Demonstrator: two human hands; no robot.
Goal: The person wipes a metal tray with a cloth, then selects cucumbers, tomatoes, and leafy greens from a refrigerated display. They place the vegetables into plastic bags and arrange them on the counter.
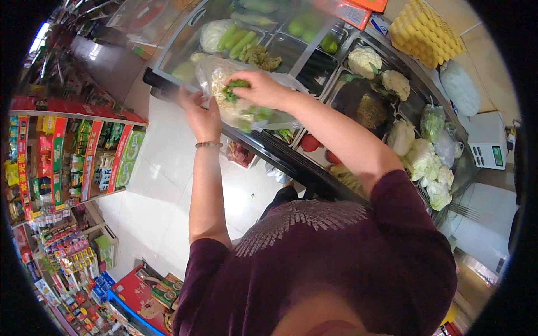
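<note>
A clear plastic bag (227,111) of pale, thin vegetables, perhaps bean sprouts, lies at the front left of the refrigerated vegetable case. Over its opening my right hand (258,89) grips a small bunch of green leaves (236,87). My left hand (201,111) is at the bag's left edge with thumb and fingers apart; whether it pinches the plastic cannot be told. More green leaves (258,113) show at the bag's lower side. Behind it, in the case, are green gourds (243,44) and a curly leafy vegetable (262,59).
The case's black front edge (290,164) runs before me, with a sliding glass lid (176,46) at left. Cauliflower (364,62), tomatoes (310,143) and cabbages (424,159) fill trays at right. Beyond stand yellow egg trays (424,33) and a white scale (487,143). Snack shelves (80,155) stand left.
</note>
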